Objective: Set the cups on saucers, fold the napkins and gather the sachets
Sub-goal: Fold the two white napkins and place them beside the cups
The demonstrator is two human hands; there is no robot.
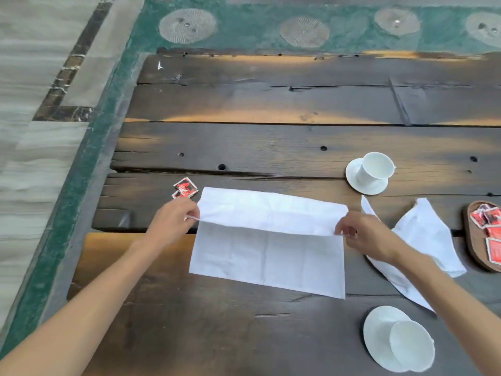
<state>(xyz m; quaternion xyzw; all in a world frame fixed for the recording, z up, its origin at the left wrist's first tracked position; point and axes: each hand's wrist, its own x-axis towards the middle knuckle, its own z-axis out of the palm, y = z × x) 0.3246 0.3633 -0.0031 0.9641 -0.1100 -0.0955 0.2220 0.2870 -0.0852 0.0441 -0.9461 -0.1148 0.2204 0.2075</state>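
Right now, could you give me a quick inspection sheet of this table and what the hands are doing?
Surface: dark plank table, cracked, with knot holes.
Job's things: white napkin half folded; second napkin lying crumpled at right; far cup on its saucer; near cup on a saucer; red sachets in a wooden tray.
Clutter: loose sachets beyond the left hand.
Grippers: left hand and right hand each pinch an end of the folded edge.
Cables: nothing seen.
Surroundings: green tiled floor with round inlays.
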